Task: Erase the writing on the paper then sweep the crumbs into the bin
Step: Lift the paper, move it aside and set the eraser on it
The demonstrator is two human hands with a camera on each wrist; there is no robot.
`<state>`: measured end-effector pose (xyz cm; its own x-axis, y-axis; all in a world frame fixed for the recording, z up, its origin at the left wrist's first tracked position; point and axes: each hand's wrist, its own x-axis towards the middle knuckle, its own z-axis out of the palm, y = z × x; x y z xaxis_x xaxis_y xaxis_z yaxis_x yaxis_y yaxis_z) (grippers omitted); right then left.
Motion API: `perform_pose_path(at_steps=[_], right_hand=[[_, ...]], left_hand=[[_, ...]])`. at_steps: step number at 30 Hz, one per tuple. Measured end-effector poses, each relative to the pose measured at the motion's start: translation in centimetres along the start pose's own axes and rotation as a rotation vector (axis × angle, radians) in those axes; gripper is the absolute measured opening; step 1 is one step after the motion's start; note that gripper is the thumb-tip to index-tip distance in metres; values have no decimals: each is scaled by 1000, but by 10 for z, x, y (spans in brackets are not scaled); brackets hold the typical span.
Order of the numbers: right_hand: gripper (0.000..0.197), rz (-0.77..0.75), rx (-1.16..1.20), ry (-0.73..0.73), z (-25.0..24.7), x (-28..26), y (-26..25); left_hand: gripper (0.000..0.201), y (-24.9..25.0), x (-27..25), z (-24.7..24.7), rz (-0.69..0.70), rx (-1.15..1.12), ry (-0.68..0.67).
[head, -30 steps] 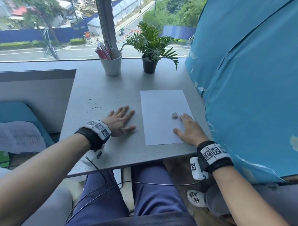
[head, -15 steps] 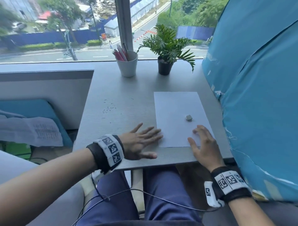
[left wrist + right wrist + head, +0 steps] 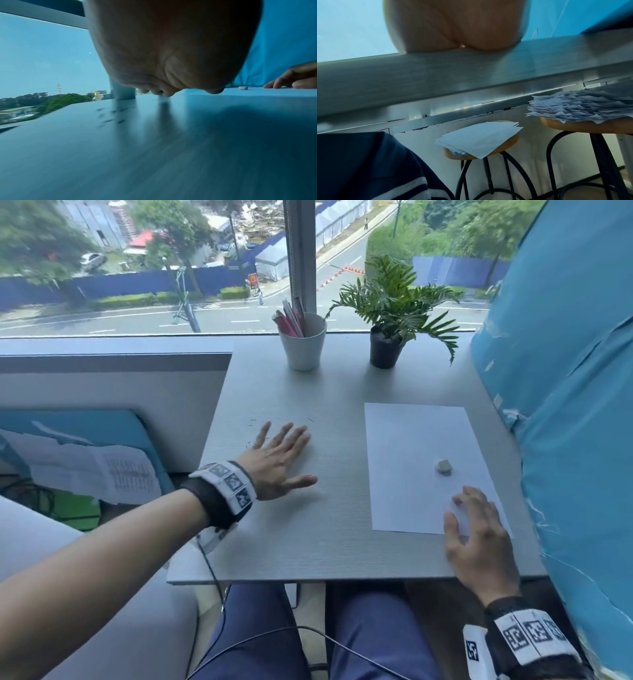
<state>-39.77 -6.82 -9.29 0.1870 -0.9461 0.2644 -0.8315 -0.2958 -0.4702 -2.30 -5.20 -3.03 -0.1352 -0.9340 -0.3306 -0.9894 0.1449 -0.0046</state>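
The grey desk (image 3: 342, 392) stands against a window and carries all the things. The white paper (image 3: 421, 446) lies flat on its right half, with its near edge close to the desk's front edge. At the far edge stand a potted plant (image 3: 394, 313) and, to its left, a white cup (image 3: 303, 344) with pens.

The left hand (image 3: 277, 463) lies palm down on the left half of the desk, its fingers straight and spread, holding nothing. The right hand (image 3: 479, 539) rests at the front right corner, its fingers relaxed and lightly bent, the fingertips on the near right corner of the paper; it also holds nothing.

The small grey eraser (image 3: 444, 467) lies free on the paper, just beyond the right fingertips and not touching them. The dark crumbs (image 3: 111, 115) are scattered on the bare desk near its left edge, just by the left fingertips.
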Motion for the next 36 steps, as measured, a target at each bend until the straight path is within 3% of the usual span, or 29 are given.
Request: perform_pose_path(at_steps=[3, 8, 11, 16, 20, 22, 24, 30, 32, 36], right_hand=[[27, 2, -5, -16, 1, -4, 3], [46, -12, -8, -29, 1, 0, 3], [45, -5, 1, -32, 0, 0, 1], [49, 5, 14, -15, 0, -1, 0], [50, -2, 11, -32, 0, 0, -1], [42, 1, 10, -40, -1, 0, -2], [32, 18, 17, -32, -1, 0, -1], [47, 4, 16, -16, 0, 0, 0], [50, 10, 28, -7, 0, -1, -1], [53, 29, 28, -3, 2, 0, -3]], left_hand=[[90, 35, 46, -17, 84, -59, -7], [87, 35, 96, -26, -90, -160, -101], [87, 11, 82, -18, -158, -185, -99], [89, -28, 16, -2, -201, -99, -93], [100, -39, -23, 0, -283, -19, -89], [103, -33, -30, 0, -237, -16, -27], [97, -16, -27, -2, -82, 2, 8], [85, 14, -5, 1, 291, 143, -61], [83, -8, -10, 7, 296, 186, -75], [89, -55, -16, 4, 65, 203, -83]])
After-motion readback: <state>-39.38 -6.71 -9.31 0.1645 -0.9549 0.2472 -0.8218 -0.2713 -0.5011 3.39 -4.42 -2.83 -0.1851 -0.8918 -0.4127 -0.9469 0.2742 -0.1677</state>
